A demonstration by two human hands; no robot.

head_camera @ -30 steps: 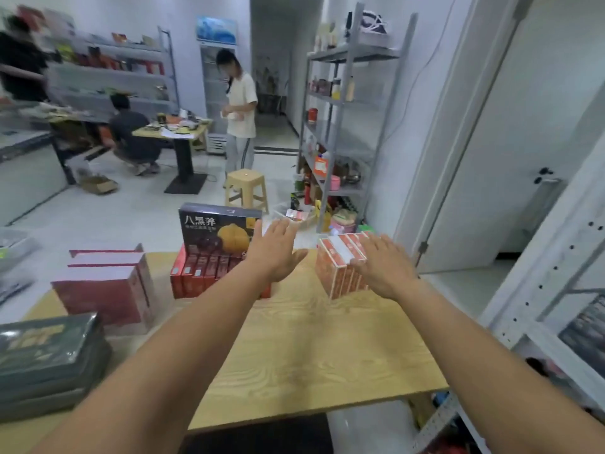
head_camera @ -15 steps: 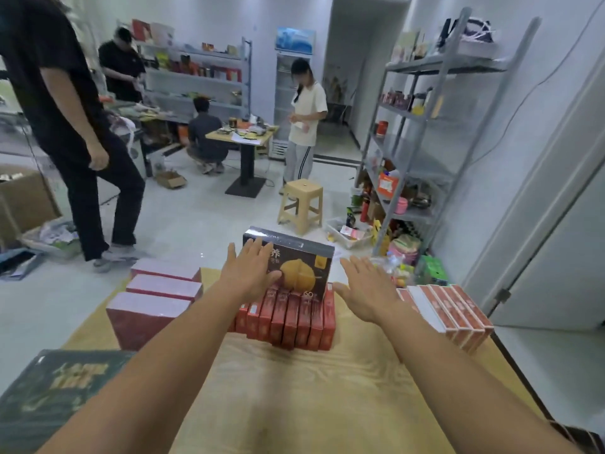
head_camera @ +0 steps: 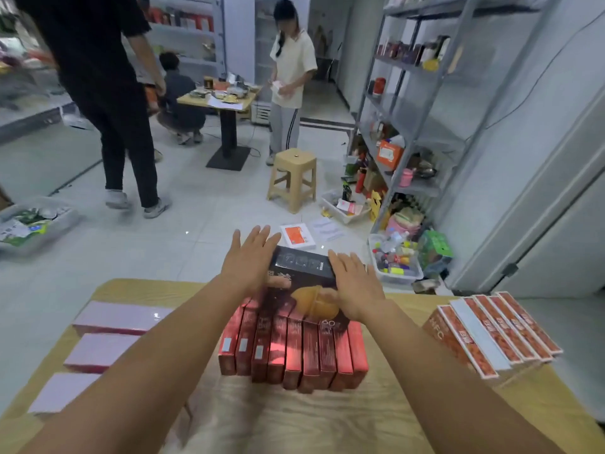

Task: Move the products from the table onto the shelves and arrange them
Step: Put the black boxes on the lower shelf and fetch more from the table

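Four product groups sit unshelved on your worktop. Your left hand and right hand, fingers straight, press the sides of the dark gift box at 12 o'clock, behind the red cartons. Pink boxes at 9 and orange cartons at 3 wait.

A light wooden table fills the foreground. At its centre a row of slim red boxes stands upright, packed side by side. A dark box with an orange fruit picture rises just behind the row; whether it rests on the table or on the red boxes is hard to tell. Three pale pink boxes lie flat along the left edge, slightly apart. At the right edge, orange-and-white boxes stand touching in a slanted row. Beyond, the white tiled floor carries a beige plastic stool, a clear bin of bottles and a grey metal shelving unit.
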